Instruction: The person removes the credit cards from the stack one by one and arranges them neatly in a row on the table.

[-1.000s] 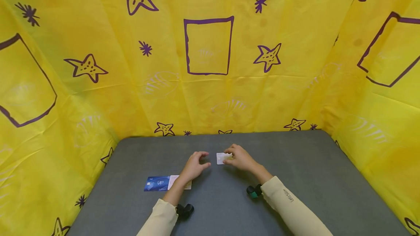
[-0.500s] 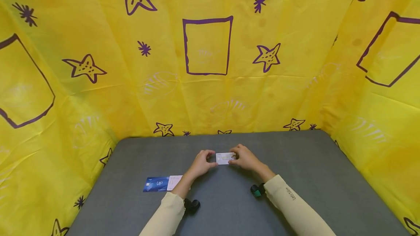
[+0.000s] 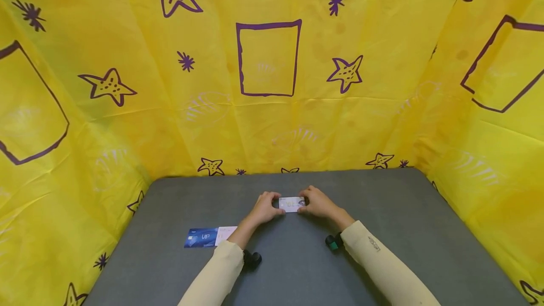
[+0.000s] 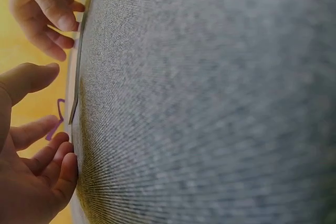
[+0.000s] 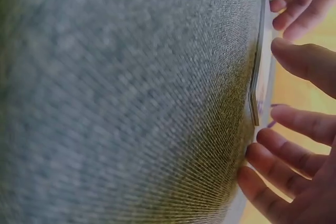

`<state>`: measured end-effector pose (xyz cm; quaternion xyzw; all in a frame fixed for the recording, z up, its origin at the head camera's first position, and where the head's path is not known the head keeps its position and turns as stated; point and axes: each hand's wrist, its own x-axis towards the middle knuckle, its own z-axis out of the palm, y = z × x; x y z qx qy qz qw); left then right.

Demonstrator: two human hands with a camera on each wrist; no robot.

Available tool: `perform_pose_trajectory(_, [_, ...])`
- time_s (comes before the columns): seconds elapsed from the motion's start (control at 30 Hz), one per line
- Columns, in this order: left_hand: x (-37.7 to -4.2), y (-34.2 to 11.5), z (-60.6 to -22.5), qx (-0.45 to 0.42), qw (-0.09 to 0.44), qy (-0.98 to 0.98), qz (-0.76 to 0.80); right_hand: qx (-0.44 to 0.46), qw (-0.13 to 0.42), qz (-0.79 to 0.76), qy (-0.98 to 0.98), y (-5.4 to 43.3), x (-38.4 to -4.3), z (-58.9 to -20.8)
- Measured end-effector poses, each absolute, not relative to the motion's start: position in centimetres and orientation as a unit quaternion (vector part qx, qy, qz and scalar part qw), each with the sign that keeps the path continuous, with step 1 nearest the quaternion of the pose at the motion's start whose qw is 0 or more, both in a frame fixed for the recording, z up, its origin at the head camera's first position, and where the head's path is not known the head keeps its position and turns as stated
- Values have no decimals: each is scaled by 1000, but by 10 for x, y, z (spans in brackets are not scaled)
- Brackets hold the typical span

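Observation:
A white plastic card (image 3: 291, 205) with gold print and a small picture at its right end lies on the grey table. My left hand (image 3: 263, 208) frames its left end, thumb at the near corner and fingers at the far one. Around the right end my right hand (image 3: 318, 203) stands the same way. In the left wrist view my left thumb and index finger are apart, the other fingertips low by the tabletop. The right wrist view shows layered edges on the card (image 5: 256, 85), with my right thumb and index finger spread beside it.
To the left lie a blue card (image 3: 199, 238) marked VIP and a pale card (image 3: 224, 234), partly hidden by the left forearm. Yellow cloth (image 3: 267, 131) with purple drawings encloses the grey table (image 3: 361, 188) at the back and both sides.
My left hand has moved right and up to the white card's left end. My right hand has shifted slightly right, uncovering more of the card.

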<state>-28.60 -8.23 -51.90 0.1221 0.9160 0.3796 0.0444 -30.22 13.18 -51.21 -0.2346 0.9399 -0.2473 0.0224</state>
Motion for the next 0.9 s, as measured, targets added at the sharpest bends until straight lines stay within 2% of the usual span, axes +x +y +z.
perform_pose_trajectory(0.6, [-298, -73, -518, 155, 67, 948, 271, -269, 52, -185, 944, 128, -313, -508])
perform_pose_trajectory(0.9, [-300, -73, -521, 158, 68, 945, 277, -265, 65, -191, 943, 126, -313, -507])
